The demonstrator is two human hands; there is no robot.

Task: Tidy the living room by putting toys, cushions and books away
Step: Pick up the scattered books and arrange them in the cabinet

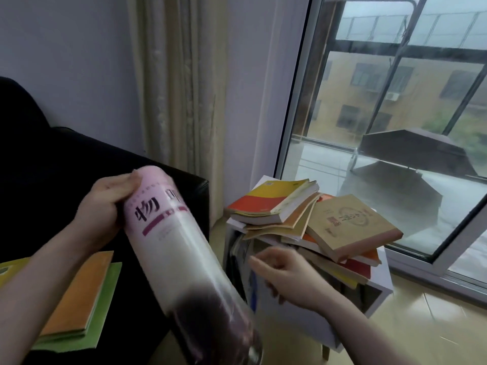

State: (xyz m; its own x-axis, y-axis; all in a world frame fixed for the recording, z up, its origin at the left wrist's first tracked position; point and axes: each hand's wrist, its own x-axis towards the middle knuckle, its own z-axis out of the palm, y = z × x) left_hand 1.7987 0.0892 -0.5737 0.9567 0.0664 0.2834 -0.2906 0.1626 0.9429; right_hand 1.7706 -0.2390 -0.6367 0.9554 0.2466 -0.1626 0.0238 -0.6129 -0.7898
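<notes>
- head view: the left hand (105, 204) has its grip tight around the top end of a pink book (179, 259). the book is bent into a curve and blurry, and it slants down toward the camera.
- the right hand (287, 275) is open and holds nothing. its fingers are loose and it hangs in front of the small white shelf (379, 291).
- a messy pile of books (303, 222) lies on top of the white shelf, beside the window (395, 101). a tan book (353, 227) is on top at the right, and a yellow and red book (274, 201) is on top at the left.
- an orange book (79, 293) lies on a green book (105, 309) on the black sofa (66, 164), under the left arm.
- a curtain (179, 75) hangs behind the sofa.
</notes>
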